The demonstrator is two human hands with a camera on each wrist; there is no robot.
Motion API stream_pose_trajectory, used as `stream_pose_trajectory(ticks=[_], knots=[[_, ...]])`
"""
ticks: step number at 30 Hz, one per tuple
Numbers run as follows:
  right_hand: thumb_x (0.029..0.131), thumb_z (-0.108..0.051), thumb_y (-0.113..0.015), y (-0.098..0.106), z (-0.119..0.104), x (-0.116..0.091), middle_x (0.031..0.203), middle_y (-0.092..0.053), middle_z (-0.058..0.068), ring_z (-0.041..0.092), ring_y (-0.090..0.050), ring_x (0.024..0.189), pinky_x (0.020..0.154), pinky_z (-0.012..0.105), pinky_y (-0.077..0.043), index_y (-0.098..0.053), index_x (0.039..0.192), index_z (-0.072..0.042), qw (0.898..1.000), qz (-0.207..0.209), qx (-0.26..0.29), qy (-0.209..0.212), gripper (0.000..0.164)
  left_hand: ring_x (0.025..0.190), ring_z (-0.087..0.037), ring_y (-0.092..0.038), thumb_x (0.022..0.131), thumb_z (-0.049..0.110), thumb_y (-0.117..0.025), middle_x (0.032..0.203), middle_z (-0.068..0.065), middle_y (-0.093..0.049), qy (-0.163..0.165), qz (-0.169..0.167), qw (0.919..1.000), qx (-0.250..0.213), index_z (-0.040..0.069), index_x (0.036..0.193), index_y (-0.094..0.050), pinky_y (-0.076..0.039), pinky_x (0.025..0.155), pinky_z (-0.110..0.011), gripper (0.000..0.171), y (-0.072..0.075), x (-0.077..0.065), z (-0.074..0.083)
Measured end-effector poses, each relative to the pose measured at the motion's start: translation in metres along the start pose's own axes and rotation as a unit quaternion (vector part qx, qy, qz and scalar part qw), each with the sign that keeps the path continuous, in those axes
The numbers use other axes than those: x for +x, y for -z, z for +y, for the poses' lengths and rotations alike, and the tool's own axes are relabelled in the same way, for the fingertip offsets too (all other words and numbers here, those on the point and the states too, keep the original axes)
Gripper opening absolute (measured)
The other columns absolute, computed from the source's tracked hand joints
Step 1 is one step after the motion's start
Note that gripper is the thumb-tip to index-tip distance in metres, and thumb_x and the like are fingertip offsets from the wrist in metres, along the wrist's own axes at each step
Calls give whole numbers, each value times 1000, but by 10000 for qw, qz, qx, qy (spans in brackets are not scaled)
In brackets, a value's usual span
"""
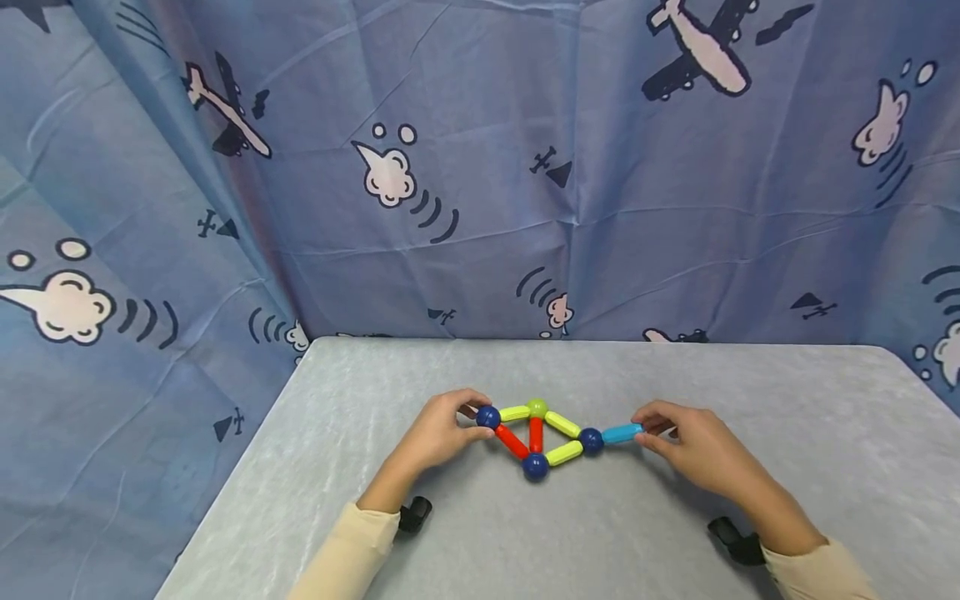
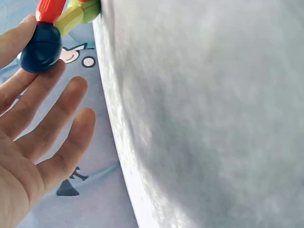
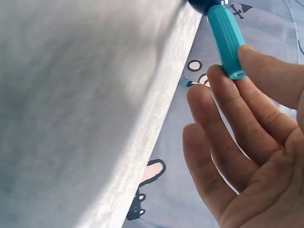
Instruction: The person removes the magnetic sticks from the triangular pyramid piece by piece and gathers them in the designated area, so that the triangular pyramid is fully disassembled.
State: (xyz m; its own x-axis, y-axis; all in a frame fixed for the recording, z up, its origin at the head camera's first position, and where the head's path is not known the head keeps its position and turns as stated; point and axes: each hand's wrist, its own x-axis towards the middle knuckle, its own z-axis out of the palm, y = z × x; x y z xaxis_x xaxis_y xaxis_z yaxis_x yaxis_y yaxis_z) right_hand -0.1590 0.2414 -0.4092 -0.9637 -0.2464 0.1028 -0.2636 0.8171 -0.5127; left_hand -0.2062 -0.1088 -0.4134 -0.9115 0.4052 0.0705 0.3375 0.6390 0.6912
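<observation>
Model, lower centre of the frame. Left grip, closed to a pinch, holds its end ball; right grip likewise its blue rod. Probably light and smooth, liable to pivot where ball meets rod; best held at both ends.

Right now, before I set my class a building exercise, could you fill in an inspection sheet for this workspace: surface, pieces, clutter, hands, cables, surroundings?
Surface: pale grey table.
Job's things: one joined frame of three dark-blue balls, a green ball, three yellow-green rods, two red rods and a light-blue rod; whether it touches the table, cannot tell.
Clutter: nothing seen.
Left hand: pinches the leftmost blue ball.
Right hand: pinches the outer end of the light-blue rod.
Cables: nothing seen.
Surroundings: blue airplane-print curtain behind the table and along its left side; a black device at the left wrist, another at the right.
</observation>
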Motion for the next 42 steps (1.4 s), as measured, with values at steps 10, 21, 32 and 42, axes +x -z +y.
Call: stream_pose_trajectory(ticks=[10, 21, 32, 42], knots=[[89, -20, -74, 0, 13, -1, 99, -72, -4, 15, -68, 89, 75, 30, -56, -70, 106, -15, 9997, -207, 142, 56, 18, 91, -16, -66, 79, 19, -84, 104, -3, -72, 261, -208, 9994, 43, 15, 109, -73, -52, 74, -28, 33, -2, 5, -9], [89, -20, -74, 7, 29, -8, 101, -73, -2, 16, -68, 90, 76, 35, -56, -69, 108, -13, 9984, -546, 90, -89, 20, 92, -14, -67, 78, 20, -86, 103, 0, -73, 463, -605, 9965, 347, 17, 108, -74, -53, 76, -28, 33, -13, 5, 2], [90, -19, -73, 6, 34, -5, 102, -72, -1, 16, -68, 90, 75, 36, -56, -69, 109, -14, 9979, -637, 82, -57, 20, 95, -15, -68, 79, 23, -85, 105, 0, -74, 507, -585, 9932, 874, 18, 111, -75, -53, 84, -33, 34, -15, 4, 5], [89, -21, -73, 10, 38, -6, 99, -72, -3, 15, -67, 89, 77, 39, -56, -68, 108, -15, 9968, -789, 6, -141, 20, 93, -14, -65, 79, 27, -85, 103, 2, -73, 596, -564, 9923, 925, 22, 112, -75, -51, 80, -32, 35, -17, 5, 9]])
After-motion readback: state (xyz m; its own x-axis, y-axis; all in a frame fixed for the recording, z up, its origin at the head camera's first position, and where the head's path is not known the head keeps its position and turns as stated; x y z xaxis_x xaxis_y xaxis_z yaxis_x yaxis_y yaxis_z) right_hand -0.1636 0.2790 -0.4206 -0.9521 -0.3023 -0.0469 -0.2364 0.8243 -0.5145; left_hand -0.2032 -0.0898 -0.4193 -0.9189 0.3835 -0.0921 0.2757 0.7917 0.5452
